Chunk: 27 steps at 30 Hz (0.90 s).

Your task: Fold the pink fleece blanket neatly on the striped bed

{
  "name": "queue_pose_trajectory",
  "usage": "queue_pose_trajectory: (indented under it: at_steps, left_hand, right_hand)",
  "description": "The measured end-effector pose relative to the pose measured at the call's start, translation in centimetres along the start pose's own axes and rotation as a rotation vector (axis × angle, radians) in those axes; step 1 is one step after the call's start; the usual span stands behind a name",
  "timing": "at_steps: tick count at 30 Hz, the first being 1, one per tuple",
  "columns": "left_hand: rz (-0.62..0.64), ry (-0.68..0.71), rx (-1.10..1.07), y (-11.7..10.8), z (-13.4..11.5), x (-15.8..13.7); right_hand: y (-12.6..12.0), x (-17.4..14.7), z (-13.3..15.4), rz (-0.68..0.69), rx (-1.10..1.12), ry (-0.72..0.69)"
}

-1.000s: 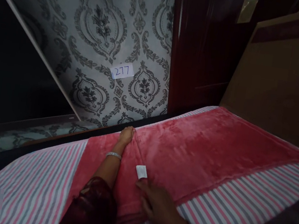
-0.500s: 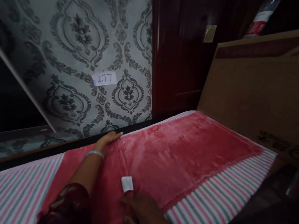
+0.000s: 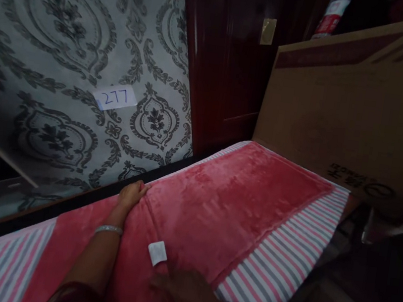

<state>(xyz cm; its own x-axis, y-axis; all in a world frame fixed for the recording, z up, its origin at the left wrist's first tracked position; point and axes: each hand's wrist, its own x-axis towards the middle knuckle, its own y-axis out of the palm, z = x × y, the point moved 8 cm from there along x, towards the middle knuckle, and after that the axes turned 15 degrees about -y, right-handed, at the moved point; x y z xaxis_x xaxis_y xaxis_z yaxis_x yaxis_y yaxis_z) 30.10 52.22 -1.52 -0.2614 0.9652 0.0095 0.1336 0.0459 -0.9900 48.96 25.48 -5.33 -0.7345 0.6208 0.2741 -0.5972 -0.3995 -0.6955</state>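
A plush red blanket (image 3: 212,207) lies over a striped pink, grey and white sheet (image 3: 271,266). Along a raised fold or edge that crosses the blanket, a white tag (image 3: 157,253) sticks up. At the far end of this edge, beside the wall, my left hand (image 3: 131,196) pinches the red cloth. My right hand (image 3: 189,294) is at the near end, just below the tag. It is dark and somewhat blurred, with its fingers curled at the cloth; the exact grip is partly hidden.
A patterned grey wall bears a paper marked 277 (image 3: 115,96). Behind the bedding stand a dark red wooden panel (image 3: 224,64) and a large cardboard box (image 3: 342,111), with a plastic bottle (image 3: 332,14) beyond its top edge. A dark ledge (image 3: 79,194) runs along the wall.
The view has shifted, so the wall, box and bedding sit further left. My left hand's fingers, stretched out before, are now bent on the cloth edge. My right hand stays near the tag.
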Motion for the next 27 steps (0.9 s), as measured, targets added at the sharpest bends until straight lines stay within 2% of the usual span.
queue_pose_trajectory:
  at_steps: [2,4,7,9,11,14,19,27]
  left_hand:
    - [0.02,0.004,0.0,-0.3,0.0,0.1]
    - [0.06,0.008,-0.007,-0.8,-0.2,0.7]
    - [0.115,0.002,-0.016,-1.7,-1.1,2.1]
    - [0.127,-0.011,-0.005,-2.0,-1.9,2.6]
    - [0.119,-0.026,0.016,-1.8,-2.4,2.4]
    - [0.051,-0.073,0.045,-1.2,-2.4,1.0]
    - [-0.094,-0.229,0.114,-1.2,-1.3,0.0]
    - [0.029,-0.074,0.219,-0.8,-2.6,1.1]
  right_hand:
    - [-1.8,-0.6,0.5,-0.04,0.063,-0.035]
    - [-5.0,-1.3,0.1,-0.152,0.033,-0.006]
    - [-10.1,-1.9,-1.8,-0.3,-0.196,0.083]
    - [-11.9,-1.5,-3.1,-0.279,-0.34,0.068]
    - [-12.3,-1.0,-4.6,-0.203,-0.436,0.053]
    - [-11.4,-1.2,-7.5,-0.09,-0.473,0.136]
    - [-9.9,-2.1,-9.3,-0.078,-0.441,0.177]
    - [-10.4,-2.0,-8.7,-0.11,-0.39,0.149]
